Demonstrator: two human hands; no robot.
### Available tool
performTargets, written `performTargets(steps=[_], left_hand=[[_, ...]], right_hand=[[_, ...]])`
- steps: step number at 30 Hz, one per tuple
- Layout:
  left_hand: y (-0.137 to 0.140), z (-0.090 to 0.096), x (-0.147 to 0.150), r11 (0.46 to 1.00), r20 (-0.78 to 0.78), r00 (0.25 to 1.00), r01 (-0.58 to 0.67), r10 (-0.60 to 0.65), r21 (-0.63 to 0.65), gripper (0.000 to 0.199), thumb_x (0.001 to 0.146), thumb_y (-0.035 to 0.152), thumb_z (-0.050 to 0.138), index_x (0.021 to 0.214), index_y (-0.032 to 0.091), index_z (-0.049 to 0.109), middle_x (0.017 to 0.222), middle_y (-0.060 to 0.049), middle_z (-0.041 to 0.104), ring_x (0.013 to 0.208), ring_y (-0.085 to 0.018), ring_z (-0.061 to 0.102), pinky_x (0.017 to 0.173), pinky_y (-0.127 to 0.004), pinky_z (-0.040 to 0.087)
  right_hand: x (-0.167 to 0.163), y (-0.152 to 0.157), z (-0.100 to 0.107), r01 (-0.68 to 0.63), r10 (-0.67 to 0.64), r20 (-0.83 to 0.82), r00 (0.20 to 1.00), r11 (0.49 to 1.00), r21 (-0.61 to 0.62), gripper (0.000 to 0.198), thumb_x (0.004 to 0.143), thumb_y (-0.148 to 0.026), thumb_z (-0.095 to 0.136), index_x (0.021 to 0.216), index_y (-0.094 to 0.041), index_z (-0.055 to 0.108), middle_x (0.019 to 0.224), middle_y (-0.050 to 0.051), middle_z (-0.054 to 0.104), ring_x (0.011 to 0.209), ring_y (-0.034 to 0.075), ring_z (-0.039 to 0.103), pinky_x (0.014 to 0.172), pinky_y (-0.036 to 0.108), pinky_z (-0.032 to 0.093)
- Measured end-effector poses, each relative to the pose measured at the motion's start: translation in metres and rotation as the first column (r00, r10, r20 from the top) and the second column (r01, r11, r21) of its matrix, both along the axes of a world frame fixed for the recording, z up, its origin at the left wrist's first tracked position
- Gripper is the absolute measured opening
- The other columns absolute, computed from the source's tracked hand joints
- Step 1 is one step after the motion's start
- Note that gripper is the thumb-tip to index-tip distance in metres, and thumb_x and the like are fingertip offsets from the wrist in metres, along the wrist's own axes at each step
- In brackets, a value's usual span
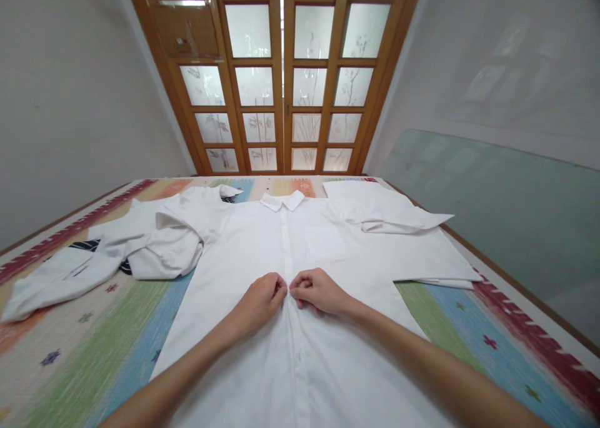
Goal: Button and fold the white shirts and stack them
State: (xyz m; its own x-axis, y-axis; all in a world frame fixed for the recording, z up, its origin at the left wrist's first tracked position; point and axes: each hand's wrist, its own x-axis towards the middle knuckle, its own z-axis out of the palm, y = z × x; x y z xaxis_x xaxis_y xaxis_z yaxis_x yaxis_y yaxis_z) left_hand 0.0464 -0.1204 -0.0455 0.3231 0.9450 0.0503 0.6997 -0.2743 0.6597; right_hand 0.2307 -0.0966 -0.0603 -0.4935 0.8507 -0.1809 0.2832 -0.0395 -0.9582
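A white collared shirt [244,253] lies face up and spread out, its collar at the far end and a chest pocket on the right side. My left hand [263,298] pinches the front opening from the left, about mid-chest. Facing it across a small gap, my right hand [321,292] pinches the placket from the right. The fingers of both hands are closed on the shirt's front edge; any button between them is hidden. Below the hands the placket runs down toward me, slightly rumpled.
Crumpled white clothing [164,234] with black striped parts lies at the left, against the shirt's sleeve. Folded white cloth [375,203] rests over the right sleeve. Underneath is a striped, patterned bedspread [107,340]. A pale green panel [492,209] stands on the right; wooden glazed doors [284,78] are beyond.
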Motion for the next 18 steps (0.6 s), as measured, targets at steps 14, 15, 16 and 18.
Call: performTargets(steps=[14,15,16,18], left_hand=[[0.007,-0.013,0.003,0.912,0.547,0.788,-0.041,0.281,-0.408,0.029,0.069,0.034,0.073,0.08,0.016,0.054,0.056,0.0,0.064,0.044,-0.014,0.061,0.047,-0.023,0.048],[0.007,-0.014,0.003,0.909,0.558,0.778,-0.038,0.287,-0.415,0.031,0.068,0.035,0.075,0.08,0.016,0.054,0.056,0.0,0.065,0.046,-0.014,0.062,0.048,-0.024,0.049],[0.007,-0.015,0.003,0.907,0.568,0.768,-0.036,0.294,-0.421,0.033,0.067,0.036,0.076,0.08,0.016,0.054,0.057,-0.001,0.065,0.047,-0.015,0.063,0.049,-0.024,0.05],[0.006,-0.017,0.003,0.902,0.585,0.752,-0.031,0.305,-0.43,0.035,0.066,0.037,0.078,0.08,0.015,0.054,0.057,-0.001,0.066,0.049,-0.015,0.065,0.05,-0.025,0.051]], right_hand=[[0.0,-0.002,0.005,0.033,-0.039,-0.07,0.997,0.996,-0.087,0.018,0.076,-0.032,0.061,0.077,-0.014,0.064,0.056,-0.003,0.064,0.031,0.004,0.038,0.027,0.017,0.023],[0.0,-0.001,0.005,0.034,-0.039,-0.054,0.998,0.995,-0.091,0.019,0.075,-0.033,0.062,0.077,-0.014,0.064,0.056,-0.003,0.064,0.031,0.004,0.038,0.027,0.017,0.023],[0.0,-0.001,0.005,0.037,-0.04,-0.034,0.999,0.995,-0.094,0.02,0.075,-0.033,0.064,0.077,-0.014,0.064,0.055,-0.003,0.064,0.031,0.004,0.039,0.027,0.017,0.023],[-0.001,-0.001,0.005,0.049,-0.049,0.002,0.999,0.994,-0.093,0.018,0.073,-0.031,0.066,0.077,-0.014,0.064,0.054,-0.004,0.063,0.031,0.004,0.039,0.028,0.016,0.023]])
